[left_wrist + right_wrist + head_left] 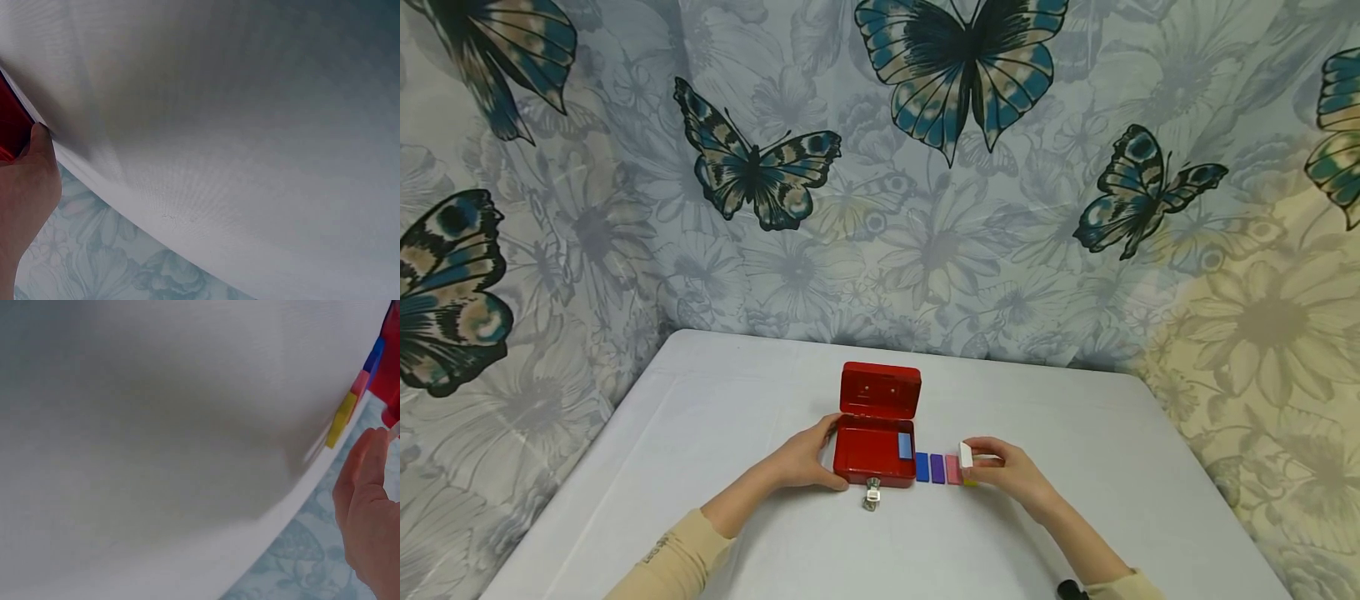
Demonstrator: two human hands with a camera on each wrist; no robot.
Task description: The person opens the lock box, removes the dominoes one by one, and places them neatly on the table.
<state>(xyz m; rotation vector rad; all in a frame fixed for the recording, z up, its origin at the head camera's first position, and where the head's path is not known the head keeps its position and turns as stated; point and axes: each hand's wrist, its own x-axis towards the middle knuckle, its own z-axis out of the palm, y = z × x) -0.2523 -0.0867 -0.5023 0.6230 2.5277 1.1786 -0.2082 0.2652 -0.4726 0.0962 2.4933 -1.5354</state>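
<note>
A red metal cash box [874, 482] stands with its lid [881, 390] raised and a metal latch [872, 493] hanging at its front. Inside, against the right wall, lies a light blue block [906, 446]. My left hand [808, 457] holds the box's left side, thumb at the front corner and fingers toward the back. Between thumb and fingers of my right hand [1009, 468] is a small white block [966, 455], tilted up over the row's right end. That row has a blue block [922, 467], a purple block [937, 468], a pink block [952, 469] and a partly covered yellow block [340, 420].
A white cloth [760, 379] covers the table. Behind it hangs a fabric wall [940, 250] with butterflies and flowers. A small black object [1071, 590] shows beside the right sleeve [1123, 586] at the bottom edge.
</note>
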